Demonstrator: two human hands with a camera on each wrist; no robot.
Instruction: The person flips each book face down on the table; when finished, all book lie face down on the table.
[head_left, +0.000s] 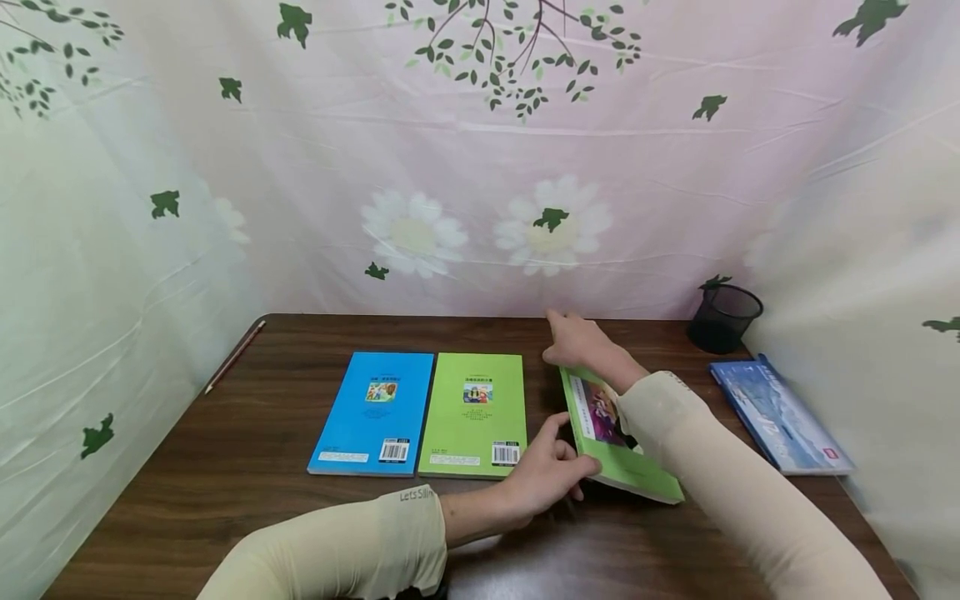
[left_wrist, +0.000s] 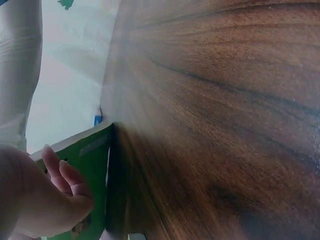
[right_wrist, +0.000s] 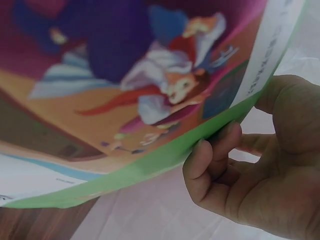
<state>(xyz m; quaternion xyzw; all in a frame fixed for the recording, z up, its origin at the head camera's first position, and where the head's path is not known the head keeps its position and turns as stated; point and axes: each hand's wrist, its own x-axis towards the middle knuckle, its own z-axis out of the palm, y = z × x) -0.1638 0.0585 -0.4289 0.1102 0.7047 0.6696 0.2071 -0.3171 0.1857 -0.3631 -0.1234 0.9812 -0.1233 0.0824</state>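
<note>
Both hands hold a green picture-covered book (head_left: 637, 471), which lies tilted right of the middle of the table. Its printed front, with a colourful cartoon scene, faces up in the head view and fills much of the right wrist view. My left hand (head_left: 543, 475) grips its near left side, thumb at the edge and fingers by the green underside (left_wrist: 95, 160). At the far edge, my right hand (head_left: 588, 346) pinches the book, and its curled fingertips (right_wrist: 202, 155) show against the green border. The right forearm covers part of the cover.
Left of the held book lie a lime-green book (head_left: 480, 425) and a blue book (head_left: 375, 421), side by side, back covers up. On the right are another blue book (head_left: 783, 417) and a black mesh pen holder (head_left: 723, 321). A pencil (head_left: 236, 357) lies along the left table edge.
</note>
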